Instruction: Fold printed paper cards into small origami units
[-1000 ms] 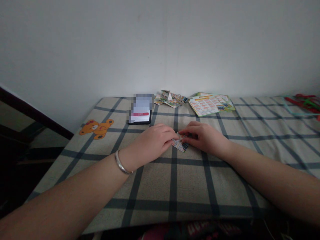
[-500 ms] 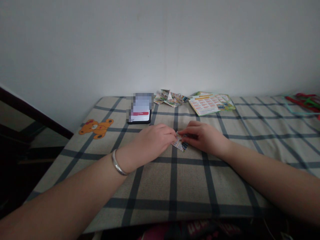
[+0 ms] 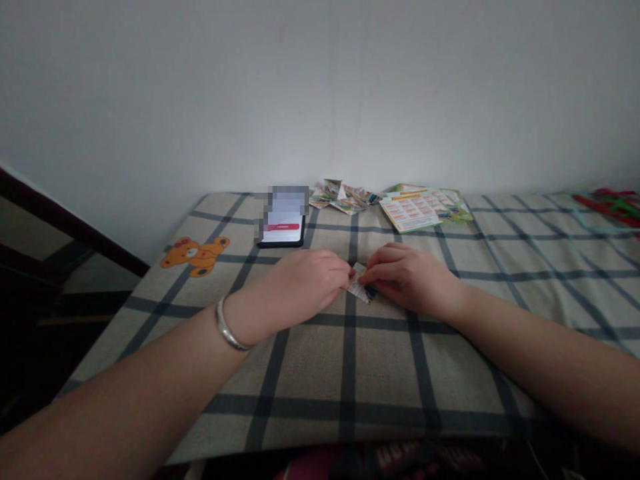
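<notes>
A small folded piece of printed paper (image 3: pixel 361 291) lies on the checked cloth at the middle of the table, between my two hands. My left hand (image 3: pixel 313 280), with a silver bangle at the wrist, pinches its left corner with the fingertips. From the other side, my right hand (image 3: pixel 407 275) is closed with thumb and forefinger on the paper's right part. Fingers cover parts of the paper's edges, so its full shape is hidden.
Behind my hands lie a phone (image 3: pixel 283 227) with a lit screen, a heap of folded paper pieces (image 3: pixel 345 199) and a stack of printed leaflets (image 3: pixel 413 210). An orange bear figure (image 3: pixel 195 256) is at left. Red and green items (image 3: pixel 615 205) lie far right, by the wall.
My right hand's fingertips have shifted slightly over the paper. The left hand has drawn back a little to the left. The paper stays in nearly the same spot.
</notes>
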### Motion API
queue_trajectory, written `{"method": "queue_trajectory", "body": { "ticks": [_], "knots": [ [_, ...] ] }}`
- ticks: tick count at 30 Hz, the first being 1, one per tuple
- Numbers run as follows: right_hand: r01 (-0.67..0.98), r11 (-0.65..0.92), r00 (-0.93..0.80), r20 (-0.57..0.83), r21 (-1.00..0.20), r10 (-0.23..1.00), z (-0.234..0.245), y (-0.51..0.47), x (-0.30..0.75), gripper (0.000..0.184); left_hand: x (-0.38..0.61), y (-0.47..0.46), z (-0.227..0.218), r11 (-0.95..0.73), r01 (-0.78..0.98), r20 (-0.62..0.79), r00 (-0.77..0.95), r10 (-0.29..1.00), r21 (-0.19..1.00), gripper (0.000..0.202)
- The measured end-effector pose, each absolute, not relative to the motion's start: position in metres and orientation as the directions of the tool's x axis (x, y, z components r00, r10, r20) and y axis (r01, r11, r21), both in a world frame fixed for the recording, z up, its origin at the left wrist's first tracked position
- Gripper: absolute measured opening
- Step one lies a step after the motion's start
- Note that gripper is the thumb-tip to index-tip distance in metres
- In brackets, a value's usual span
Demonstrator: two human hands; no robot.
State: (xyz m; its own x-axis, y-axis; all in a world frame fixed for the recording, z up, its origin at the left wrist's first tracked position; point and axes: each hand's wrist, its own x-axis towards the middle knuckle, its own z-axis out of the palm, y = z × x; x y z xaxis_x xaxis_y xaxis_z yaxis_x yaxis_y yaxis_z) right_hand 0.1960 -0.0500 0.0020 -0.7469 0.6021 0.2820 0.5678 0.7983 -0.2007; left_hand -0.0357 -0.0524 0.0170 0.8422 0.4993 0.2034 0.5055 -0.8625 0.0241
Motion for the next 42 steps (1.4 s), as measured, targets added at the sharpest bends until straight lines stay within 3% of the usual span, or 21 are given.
{"method": "queue_trajectory", "body": {
  "ticks": [7,14,24,42],
  "knots": [
    [0.590,0.804,-0.762,0.273,-0.078,0.587,0.003,-0.053,0.198,0.024,-0.037,-0.054,0.021,-0.881,0.473,0.228,0.862,0.453,-0.035,0.019],
    [0.569,0.810,-0.762,0.278,-0.144,0.585,0.001,-0.051,0.198,0.024,-0.041,-0.052,0.019,-0.889,0.455,0.226,0.872,0.433,-0.053,0.021],
    [0.607,0.794,-0.768,0.237,-0.028,0.595,0.008,-0.058,0.199,0.026,-0.039,-0.054,0.021,-0.886,0.458,0.191,0.878,0.439,-0.067,0.021],
    [0.612,0.790,-0.770,0.209,-0.029,0.603,0.011,-0.059,0.199,0.024,-0.037,-0.058,0.023,-0.876,0.479,0.179,0.869,0.462,-0.062,0.018]
  ]
}}
